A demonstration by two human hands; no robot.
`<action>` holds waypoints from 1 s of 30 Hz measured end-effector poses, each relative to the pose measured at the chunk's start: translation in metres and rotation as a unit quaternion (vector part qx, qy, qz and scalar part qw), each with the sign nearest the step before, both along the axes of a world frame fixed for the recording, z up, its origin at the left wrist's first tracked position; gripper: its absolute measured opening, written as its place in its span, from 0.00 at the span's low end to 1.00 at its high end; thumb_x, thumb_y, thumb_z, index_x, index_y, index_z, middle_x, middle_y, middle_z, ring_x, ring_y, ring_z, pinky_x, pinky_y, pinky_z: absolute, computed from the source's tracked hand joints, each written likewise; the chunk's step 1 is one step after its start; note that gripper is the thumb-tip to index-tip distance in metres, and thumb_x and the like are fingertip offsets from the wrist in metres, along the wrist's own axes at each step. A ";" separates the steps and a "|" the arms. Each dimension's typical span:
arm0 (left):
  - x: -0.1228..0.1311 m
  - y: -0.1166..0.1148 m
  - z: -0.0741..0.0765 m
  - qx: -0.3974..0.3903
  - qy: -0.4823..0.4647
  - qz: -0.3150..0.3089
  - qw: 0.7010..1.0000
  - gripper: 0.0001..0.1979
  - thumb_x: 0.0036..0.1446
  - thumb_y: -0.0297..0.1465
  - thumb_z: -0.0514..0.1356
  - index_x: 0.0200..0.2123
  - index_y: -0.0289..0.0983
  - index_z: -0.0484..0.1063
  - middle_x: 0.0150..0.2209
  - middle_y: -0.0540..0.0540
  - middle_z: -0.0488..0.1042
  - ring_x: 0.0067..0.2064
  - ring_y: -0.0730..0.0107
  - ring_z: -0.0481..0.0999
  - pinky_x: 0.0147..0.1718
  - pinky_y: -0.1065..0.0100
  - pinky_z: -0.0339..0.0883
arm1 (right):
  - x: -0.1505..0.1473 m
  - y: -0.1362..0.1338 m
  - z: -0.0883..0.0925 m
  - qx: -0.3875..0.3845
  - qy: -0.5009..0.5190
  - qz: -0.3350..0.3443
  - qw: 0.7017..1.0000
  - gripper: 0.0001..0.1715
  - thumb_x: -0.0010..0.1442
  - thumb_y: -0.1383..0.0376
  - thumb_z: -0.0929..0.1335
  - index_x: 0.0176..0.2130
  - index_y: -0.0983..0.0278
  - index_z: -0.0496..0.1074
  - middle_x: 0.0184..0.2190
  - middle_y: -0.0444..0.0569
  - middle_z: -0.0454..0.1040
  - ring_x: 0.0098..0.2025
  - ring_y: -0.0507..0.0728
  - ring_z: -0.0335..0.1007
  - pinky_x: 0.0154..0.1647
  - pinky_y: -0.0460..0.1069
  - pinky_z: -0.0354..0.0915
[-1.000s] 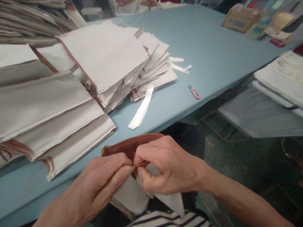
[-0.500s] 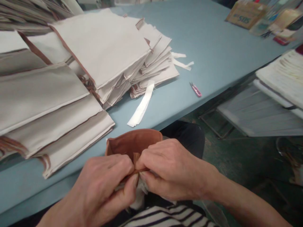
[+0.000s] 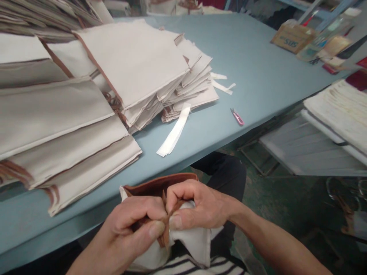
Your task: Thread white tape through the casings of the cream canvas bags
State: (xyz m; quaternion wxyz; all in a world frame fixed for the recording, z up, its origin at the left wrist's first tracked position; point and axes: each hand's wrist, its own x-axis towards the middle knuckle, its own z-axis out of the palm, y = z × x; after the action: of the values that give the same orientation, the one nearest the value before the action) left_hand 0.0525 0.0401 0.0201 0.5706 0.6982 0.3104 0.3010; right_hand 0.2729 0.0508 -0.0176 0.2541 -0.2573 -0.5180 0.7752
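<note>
In my lap, below the table's edge, is a white fabric piece with a brown lining (image 3: 160, 182), perhaps a bag or pouch. My left hand (image 3: 134, 225) pinches its brown edge between thumb and fingers. Close beside it, nearly touching, my right hand (image 3: 197, 206) pinches the same edge from the other side. A narrow fold of brown fabric pokes up between the two hands. White cloth (image 3: 195, 240) hangs below my right hand. The fingers hide most of the gripped spot.
Stacks of white fabric pieces with brown edges (image 3: 132, 65) cover the left of the blue table (image 3: 243, 49). White strips (image 3: 174, 131) and pink thread snips (image 3: 237, 117) lie near its front edge. A cardboard box (image 3: 292, 37) stands far right; white cloth (image 3: 338, 107) is piled at right.
Both hands have turned the pinched edge and sit slightly lower in view. The brown opening looks narrower, and more white cloth shows beneath my right hand. The camera has tilted slightly up.
</note>
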 end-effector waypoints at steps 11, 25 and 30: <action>-0.018 0.011 0.011 0.215 0.098 0.026 0.971 0.15 0.76 0.29 0.59 0.31 0.40 0.69 0.27 0.56 0.71 0.29 0.75 0.70 0.33 0.72 0.63 | -0.020 0.009 0.038 0.215 -0.070 -0.037 0.973 0.34 0.75 0.43 0.65 0.25 0.60 0.59 0.21 0.38 0.57 0.24 0.50 0.53 0.26 0.48 0.50; -0.021 0.019 0.000 0.193 0.052 0.016 0.980 0.28 0.75 0.43 0.61 0.23 0.38 0.61 0.20 0.59 0.59 0.22 0.78 0.58 0.24 0.72 0.52 | 0.001 0.001 0.051 0.262 -0.133 -0.012 0.956 0.18 0.71 0.60 0.72 0.30 0.64 0.72 0.22 0.37 0.67 0.22 0.48 0.57 0.24 0.44 0.52; -0.025 0.021 0.006 0.112 0.060 0.006 0.992 0.34 0.76 0.57 0.47 0.25 0.39 0.62 0.23 0.56 0.62 0.24 0.74 0.59 0.25 0.69 0.54 | 0.005 -0.008 0.071 0.476 -0.226 -0.045 0.848 0.12 0.64 0.75 0.65 0.30 0.61 0.65 0.23 0.39 0.67 0.26 0.50 0.59 0.29 0.47 0.53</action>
State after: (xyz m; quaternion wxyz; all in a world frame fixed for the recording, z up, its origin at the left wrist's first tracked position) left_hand 0.0271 0.0607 0.0261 0.4676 0.7726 0.3126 0.2947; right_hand 0.2777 0.0431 0.0534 0.2562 -0.2958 -0.8546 0.3413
